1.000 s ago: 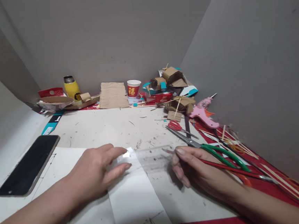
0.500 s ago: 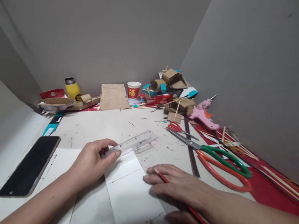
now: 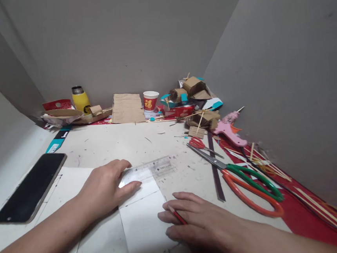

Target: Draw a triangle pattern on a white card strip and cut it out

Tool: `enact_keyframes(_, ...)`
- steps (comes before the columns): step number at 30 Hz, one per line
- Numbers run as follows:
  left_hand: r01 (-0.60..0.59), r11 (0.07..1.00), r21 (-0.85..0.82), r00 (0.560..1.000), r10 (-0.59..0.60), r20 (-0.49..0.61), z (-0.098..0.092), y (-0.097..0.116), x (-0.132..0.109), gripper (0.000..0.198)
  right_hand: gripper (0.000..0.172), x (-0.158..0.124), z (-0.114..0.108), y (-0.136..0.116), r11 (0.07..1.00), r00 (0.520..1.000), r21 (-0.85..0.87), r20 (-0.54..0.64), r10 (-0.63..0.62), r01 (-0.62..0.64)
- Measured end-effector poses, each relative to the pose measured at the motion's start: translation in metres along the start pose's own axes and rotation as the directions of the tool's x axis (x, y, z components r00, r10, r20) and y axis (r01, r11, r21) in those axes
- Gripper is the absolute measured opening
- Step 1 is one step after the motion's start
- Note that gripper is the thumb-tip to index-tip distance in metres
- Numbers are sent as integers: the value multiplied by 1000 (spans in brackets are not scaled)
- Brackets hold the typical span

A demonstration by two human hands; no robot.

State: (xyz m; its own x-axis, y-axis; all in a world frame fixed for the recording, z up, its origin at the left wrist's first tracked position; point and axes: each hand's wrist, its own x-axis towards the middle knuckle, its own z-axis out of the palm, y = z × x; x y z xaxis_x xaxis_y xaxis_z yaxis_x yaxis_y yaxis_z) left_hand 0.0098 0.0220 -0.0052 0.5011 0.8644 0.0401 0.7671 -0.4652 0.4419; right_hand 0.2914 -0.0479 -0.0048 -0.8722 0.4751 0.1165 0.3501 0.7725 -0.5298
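My left hand grips the left end of a clear plastic ruler, thumb on the near side and fingers curled over the far side. Under the ruler lies the top of a white paper strip, which has a pencil line across it and drawn lines near its bottom end. A red pencil sits between the fingers of my right hand, its tip pointing up and left over the strip's right edge. The pencil's rear part is hidden by the hand.
A phone lies at left on more paper. Large scissors, small red scissors and a pink glue gun are at right. Along the back stand a yellow bottle, cardboard, a paper cup and cardboard models.
The ruler has come down flatter onto the paper, and its right end has dropped nearer to me. My right hand has shifted slightly left and down with the pencil.
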Motion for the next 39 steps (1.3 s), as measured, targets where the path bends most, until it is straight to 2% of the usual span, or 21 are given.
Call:
enact_keyframes(5,-52,998,46,995,56,-85,4,-2,-1,25,40,-2,1,1,999,996,44,-84,-20,24)
enact_keyframes(7,-111,993,31,979,115,-169,4,-1,-2,23,41,-8,6,5,994,981,111,-189,39,-18)
enact_keyframes(8,-144,989,19,967,145,-211,5,-1,-3,22,43,-11,9,9,986,956,155,-276,103,-61)
enact_keyframes(9,-173,985,10,952,170,-253,5,1,-4,22,42,-13,12,12,973,913,212,-373,167,-91)
enact_keyframes(10,-195,981,2,940,187,-285,6,2,-5,23,34,-14,15,16,940,843,319,-468,266,-120)
enact_keyframes(11,-213,977,-3,929,202,-309,7,4,-7,23,25,-15,16,19,868,752,470,-510,417,-163)
enact_keyframes(12,-227,974,-7,923,213,-321,8,6,-8,24,21,-14,17,22,773,651,613,-521,552,-164)
enact_keyframes(14,-254,967,-11,916,237,-324,12,10,-11,25,27,-10,16,25,595,577,800,-452,681,-75)
enact_keyframes(16,-289,957,-12,910,271,-313,17,13,-14,25,33,-4,13,24,463,592,886,-388,707,28)
enact_keyframes(18,-324,946,-8,906,308,-289,22,15,-15,24,30,0,10,24,391,620,916,-362,697,96)
enact_keyframes(21,-376,926,23,897,370,-244,26,18,-14,24,25,1,9,24,331,637,936,-327,698,118)
enact_keyframes(23,-406,908,106,880,419,-221,27,21,-14,28,26,-1,9,25,306,643,944,-309,700,120)
enact_keyframes(27,-483,762,431,792,590,-155,24,26,-18,39,26,-2,11,25,248,700,959,-269,662,134)
enact_keyframes(29,-509,696,506,762,638,-112,21,26,-20,47,26,-2,11,23,206,732,968,-244,636,143)
enact_keyframes(31,-513,705,490,770,630,-102,18,23,-19,51,27,-3,11,21,188,745,970,-240,623,156)
enact_keyframes(32,-496,736,461,791,602,-111,16,22,-18,48,27,-4,11,20,204,738,966,-254,625,159)
enact_keyframes(34,-368,849,380,884,446,-139,9,18,-14,44,28,-6,10,18,296,707,944,-310,636,148)
enact_keyframes(35,-238,909,341,941,303,-149,5,16,-12,44,28,-8,10,17,367,701,924,-333,630,109)
enact_keyframes(36,-88,944,318,978,142,-152,0,15,-9,45,26,-10,9,15,455,713,889,-350,607,49)
enact_keyframes(38,130,941,311,990,-106,-91,-7,12,-5,48,23,-12,7,13,673,801,734,-347,488,-93)
enact_keyframes(39,185,933,309,983,-179,-50,-10,12,-4,49,25,-12,6,12,784,857,610,-335,390,-118)
